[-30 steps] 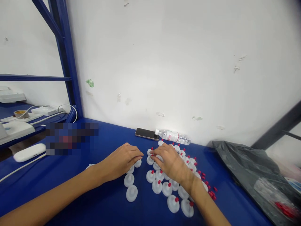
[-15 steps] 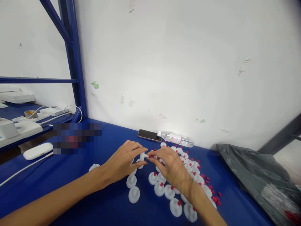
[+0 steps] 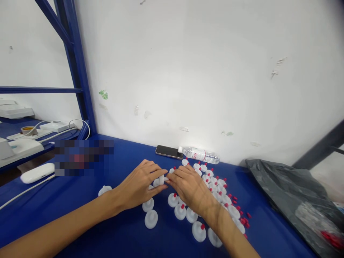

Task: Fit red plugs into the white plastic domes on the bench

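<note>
Between the thumb and fingers of my left hand [image 3: 139, 181] is a white round nozzle cap [image 3: 161, 180], tilted on its side with its spout pointing right. My right hand [image 3: 192, 186] pinches the spout's end; the small red tip there is hidden by the fingers. Beneath and just in front of my left hand lie several white nozzle caps [image 3: 151, 219] with bare spouts. Around my right hand and forearm spread many white nozzle caps with red tips [image 3: 199, 232]. Loose red tips [image 3: 244, 221] are scattered to the right of them.
On the blue table [image 3: 120, 236], a phone [image 3: 168, 151] and a water bottle [image 3: 201, 154] lie against the wall. A dark grey plastic bag [image 3: 290, 193] covers the right side. At left are a white device [image 3: 37, 173] with a cable and a blue metal post [image 3: 77, 61].
My right fingers have closed further over the spout's end, so the red tip that showed there is now covered. The whole view has shifted slightly.
</note>
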Tool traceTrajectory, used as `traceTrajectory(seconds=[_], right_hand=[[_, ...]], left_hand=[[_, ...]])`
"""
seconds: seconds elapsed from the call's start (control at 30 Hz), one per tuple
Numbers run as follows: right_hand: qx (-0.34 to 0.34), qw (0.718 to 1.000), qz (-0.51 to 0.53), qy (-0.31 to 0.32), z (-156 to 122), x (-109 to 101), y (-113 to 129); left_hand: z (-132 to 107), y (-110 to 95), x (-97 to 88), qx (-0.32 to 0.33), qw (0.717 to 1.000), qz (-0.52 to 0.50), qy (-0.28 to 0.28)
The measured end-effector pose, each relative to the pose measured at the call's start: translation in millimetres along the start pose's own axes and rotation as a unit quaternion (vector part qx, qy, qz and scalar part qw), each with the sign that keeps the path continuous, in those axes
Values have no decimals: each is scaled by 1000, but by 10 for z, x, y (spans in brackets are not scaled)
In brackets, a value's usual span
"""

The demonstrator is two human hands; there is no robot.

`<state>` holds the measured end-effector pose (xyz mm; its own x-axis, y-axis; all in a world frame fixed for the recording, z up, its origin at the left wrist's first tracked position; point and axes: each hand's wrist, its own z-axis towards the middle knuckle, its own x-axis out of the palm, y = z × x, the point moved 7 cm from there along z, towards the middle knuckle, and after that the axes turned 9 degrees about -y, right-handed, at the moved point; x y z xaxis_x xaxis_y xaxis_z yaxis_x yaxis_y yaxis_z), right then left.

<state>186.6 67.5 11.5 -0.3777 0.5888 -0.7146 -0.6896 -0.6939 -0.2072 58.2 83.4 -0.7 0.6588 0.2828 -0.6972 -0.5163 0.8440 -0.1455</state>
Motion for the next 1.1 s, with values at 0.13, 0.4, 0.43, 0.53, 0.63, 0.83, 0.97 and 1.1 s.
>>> traceTrajectory(seconds=[0.13, 0.4, 0.43, 0.53, 0.63, 0.83, 0.97, 1.1], right_hand=[[10, 1000, 20, 6, 0, 10, 1], [28, 998, 51, 14, -17, 32, -8], [30, 998, 54, 14, -18, 33, -11], [34, 997, 63, 16, -16, 36, -12], [33, 997, 67, 17, -14, 38, -5], [31, 997, 66, 20, -29, 57, -6], [28, 997, 67, 22, -31, 64, -3], [25, 998, 59, 20, -34, 63, 10]], left_hand=[[0, 0, 4, -3, 1000, -1, 11], [10, -32, -10, -5, 1000, -1, 13], [11, -35, -9, -7, 1000, 0, 15], [13, -38, -1, -15, 1000, 4, 24], [16, -37, 8, -20, 999, 3, 31], [14, -31, 24, -23, 999, 4, 37], [4, -35, 27, -22, 999, 2, 35], [4, -41, 29, -20, 999, 6, 37]])
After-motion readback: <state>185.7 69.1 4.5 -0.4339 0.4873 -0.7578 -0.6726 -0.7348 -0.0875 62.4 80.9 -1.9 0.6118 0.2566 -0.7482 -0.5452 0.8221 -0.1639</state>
